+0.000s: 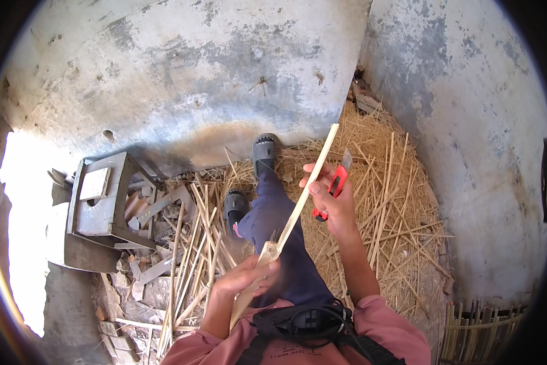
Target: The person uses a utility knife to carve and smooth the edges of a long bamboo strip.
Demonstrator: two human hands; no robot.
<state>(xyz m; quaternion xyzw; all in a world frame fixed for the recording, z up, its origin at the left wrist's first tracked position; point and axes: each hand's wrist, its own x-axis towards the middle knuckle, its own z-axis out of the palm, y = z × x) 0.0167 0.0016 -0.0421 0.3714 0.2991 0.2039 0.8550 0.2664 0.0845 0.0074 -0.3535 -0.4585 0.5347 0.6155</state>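
We mark left hand (pixel 244 278) closed around wide bamboo piece (pixel 267 254), over the legs (pixel 276 213); right hand (pixel 332 193) half-curled, holding red knife (pixel 339 181), fingers at pale strip (pixel 301 203) running up from that piece; we can't make out the join; piece's lower end hidden by pink sleeve (pixel 203 348).
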